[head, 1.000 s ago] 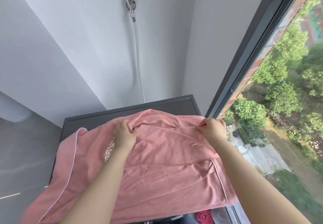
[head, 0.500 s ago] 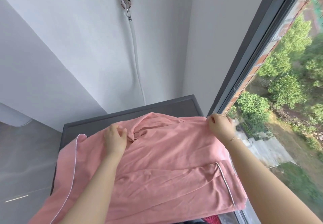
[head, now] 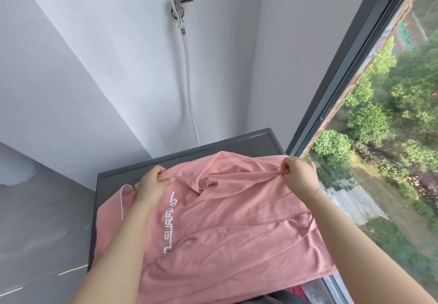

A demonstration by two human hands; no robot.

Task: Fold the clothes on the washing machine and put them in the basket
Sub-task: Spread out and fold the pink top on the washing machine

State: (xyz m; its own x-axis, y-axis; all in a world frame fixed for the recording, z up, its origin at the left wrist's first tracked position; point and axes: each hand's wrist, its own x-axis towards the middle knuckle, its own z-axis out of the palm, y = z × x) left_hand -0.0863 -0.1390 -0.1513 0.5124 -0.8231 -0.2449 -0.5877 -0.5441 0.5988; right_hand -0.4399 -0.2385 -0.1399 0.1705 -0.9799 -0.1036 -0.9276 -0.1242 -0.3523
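One pink shirt (head: 227, 220), with white lettering partly reading "SURFING", lies spread on the dark washing machine (head: 237, 143). Left hand (head: 151, 183) and right hand (head: 299, 173) each pinch its far edge with curled fingers.

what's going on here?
A person is spreading a pink shirt on top of the washing machine by the window. The left hand grips the far edge on one side and the right hand pinches it on the other, pulling the fabric taut. The shirt is laid out but not folded yet. No basket is in view.
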